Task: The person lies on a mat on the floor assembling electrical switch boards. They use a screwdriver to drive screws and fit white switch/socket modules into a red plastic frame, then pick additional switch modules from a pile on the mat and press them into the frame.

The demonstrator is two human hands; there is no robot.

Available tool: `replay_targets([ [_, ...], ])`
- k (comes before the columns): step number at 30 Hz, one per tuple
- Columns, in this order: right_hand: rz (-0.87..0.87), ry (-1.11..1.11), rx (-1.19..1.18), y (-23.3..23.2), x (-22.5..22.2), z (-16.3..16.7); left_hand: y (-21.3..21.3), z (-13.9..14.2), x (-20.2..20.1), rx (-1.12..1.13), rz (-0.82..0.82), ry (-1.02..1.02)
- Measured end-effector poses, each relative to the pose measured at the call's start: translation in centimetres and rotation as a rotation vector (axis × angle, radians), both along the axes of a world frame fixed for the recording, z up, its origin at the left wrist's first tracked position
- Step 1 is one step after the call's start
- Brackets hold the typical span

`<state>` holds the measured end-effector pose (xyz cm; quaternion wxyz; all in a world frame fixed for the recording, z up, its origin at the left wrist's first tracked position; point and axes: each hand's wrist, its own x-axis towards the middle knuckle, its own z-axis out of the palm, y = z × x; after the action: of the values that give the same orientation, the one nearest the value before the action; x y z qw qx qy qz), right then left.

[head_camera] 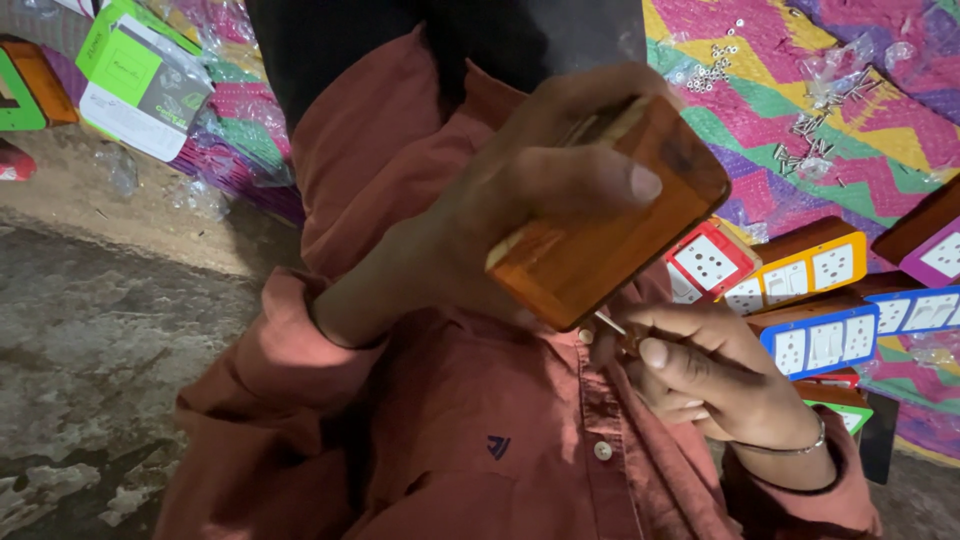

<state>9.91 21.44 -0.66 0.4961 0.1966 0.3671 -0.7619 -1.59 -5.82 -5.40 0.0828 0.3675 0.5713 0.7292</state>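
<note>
My left hand (520, 200) is raised in front of a rust-red shirt and grips a brown wooden switch-board box (610, 230), its plain wooden back turned to me. The thumb lies across that back and the fingers curl over the top edge. Just under the box, my right hand (700, 375), with a thin metal bracelet on the wrist, pinches a slim metal tool shaft (610, 322) whose tip points at the box's lower edge. Where the tip meets the box is hidden.
Several wooden switch boards with red, yellow, blue and green fronts (810, 300) are stacked at the right on a bright woven mat (880, 150). Loose screws and clear plastic bags (810, 130) lie on the mat. A green-and-white carton (140, 75) sits at the top left beside the bare concrete floor (100, 330).
</note>
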Motion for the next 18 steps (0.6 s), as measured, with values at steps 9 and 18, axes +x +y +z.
replay_targets([
  [9, -0.020, 0.093, 0.165, -0.1, 0.5, 1.4, 0.0, 0.6, 0.5, -0.071, 0.068, 0.053],
  [18, 0.065, 0.269, 0.337, -0.2, 0.5, 2.2, 0.4, 0.7, 0.3, -0.062, 0.014, -0.026],
])
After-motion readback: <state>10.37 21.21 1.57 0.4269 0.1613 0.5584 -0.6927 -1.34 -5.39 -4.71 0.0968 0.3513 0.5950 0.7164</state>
